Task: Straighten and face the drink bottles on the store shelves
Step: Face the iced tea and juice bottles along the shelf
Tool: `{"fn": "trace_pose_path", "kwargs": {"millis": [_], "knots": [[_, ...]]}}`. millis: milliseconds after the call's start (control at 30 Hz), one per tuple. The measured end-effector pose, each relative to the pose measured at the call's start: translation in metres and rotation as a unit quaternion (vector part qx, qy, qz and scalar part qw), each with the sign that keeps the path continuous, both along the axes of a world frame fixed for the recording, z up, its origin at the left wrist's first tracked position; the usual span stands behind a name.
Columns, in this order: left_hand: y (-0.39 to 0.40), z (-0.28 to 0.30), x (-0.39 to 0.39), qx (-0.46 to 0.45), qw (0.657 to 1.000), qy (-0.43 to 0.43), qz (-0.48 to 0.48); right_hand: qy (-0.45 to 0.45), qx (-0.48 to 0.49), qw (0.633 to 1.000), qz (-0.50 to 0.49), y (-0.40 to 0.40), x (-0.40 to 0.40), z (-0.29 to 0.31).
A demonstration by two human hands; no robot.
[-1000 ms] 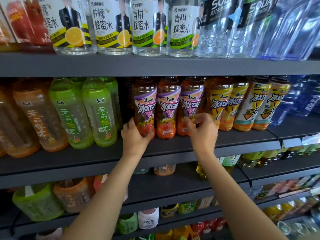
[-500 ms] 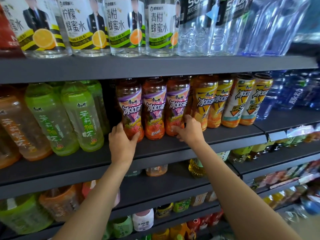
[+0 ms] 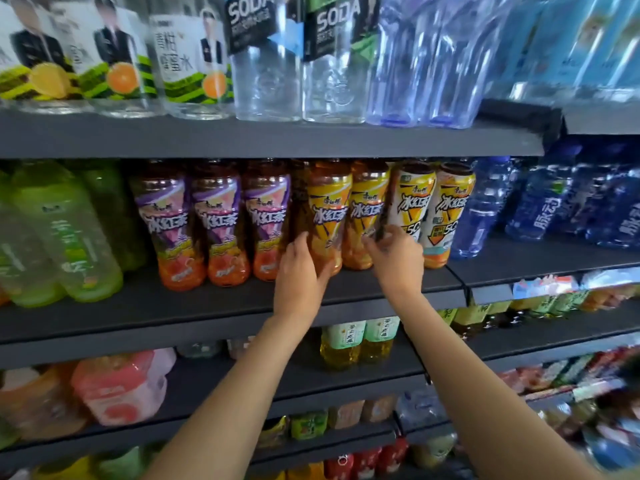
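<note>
On the middle shelf (image 3: 221,317), our left hand (image 3: 300,271) wraps the base of a yellow-label tea bottle (image 3: 327,216). Our right hand (image 3: 398,259) pinches the next yellow-label bottle (image 3: 367,213), touching beside it

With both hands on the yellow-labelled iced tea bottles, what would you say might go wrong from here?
1. The left hand grips the left yellow-labelled iced tea bottle, which stands close beside the purple-labelled iced tea bottle; turning it may nudge that faced row askew.
2. The right hand works between the second yellow-labelled bottle and the white-labelled iced tea bottle; a knock might tip one off the dark shelf edge.
</note>
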State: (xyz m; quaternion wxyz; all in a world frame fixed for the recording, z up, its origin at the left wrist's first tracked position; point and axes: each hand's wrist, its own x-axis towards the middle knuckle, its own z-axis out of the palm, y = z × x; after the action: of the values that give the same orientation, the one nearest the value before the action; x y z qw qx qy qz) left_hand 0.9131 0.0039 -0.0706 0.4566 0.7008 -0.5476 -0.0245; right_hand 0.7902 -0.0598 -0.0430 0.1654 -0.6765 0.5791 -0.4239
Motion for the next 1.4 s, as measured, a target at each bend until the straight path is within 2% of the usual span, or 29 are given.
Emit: {"fn": "trace_pose_path", "kwargs": {"millis": [100,167,367,633,900,967,1067,1167,1233,1333,1400], "knots": [[-0.019,-0.002,-0.01,0.028,0.998,0.046,0.046,0.056,0.053,0.995,0.06,-0.015,-0.004,-0.002],[-0.026,-0.003,-0.009,0.022,0.996,0.049,0.065,0.058,0.083,0.991,0.082,-0.022,0.001,-0.001],[-0.039,-0.009,-0.015,0.002,0.992,0.1,0.078,0.032,0.095,0.994,0.051,-0.03,0.011,-0.003],[-0.037,0.0,-0.024,0.018,0.978,0.096,0.184,0.056,0.099,0.992,0.057,-0.017,0.01,-0.005],[-0.038,0.002,-0.021,0.047,0.976,0.082,0.194,0.081,0.087,0.992,0.04,-0.011,0.013,-0.004],[-0.035,0.001,-0.024,0.023,0.978,0.083,0.189,0.078,0.089,0.992,0.051,-0.01,0.012,-0.003],[-0.023,-0.005,-0.04,-0.086,0.98,0.031,0.175,0.057,0.051,0.993,0.09,-0.012,0.0,-0.005],[-0.021,-0.01,-0.063,-0.141,0.983,-0.038,0.112,-0.041,-0.035,0.997,0.057,-0.013,-0.03,-0.007],[-0.03,-0.005,-0.073,-0.104,0.991,-0.027,0.084,-0.077,-0.035,0.996,0.009,-0.021,-0.049,-0.005],[-0.047,0.003,-0.081,-0.048,0.991,0.046,0.116,0.0,0.044,0.999,0.024,-0.041,-0.058,-0.007],[-0.054,0.007,-0.084,-0.014,0.989,0.03,0.146,0.036,0.077,0.996,0.035,-0.05,-0.056,-0.007]]}}
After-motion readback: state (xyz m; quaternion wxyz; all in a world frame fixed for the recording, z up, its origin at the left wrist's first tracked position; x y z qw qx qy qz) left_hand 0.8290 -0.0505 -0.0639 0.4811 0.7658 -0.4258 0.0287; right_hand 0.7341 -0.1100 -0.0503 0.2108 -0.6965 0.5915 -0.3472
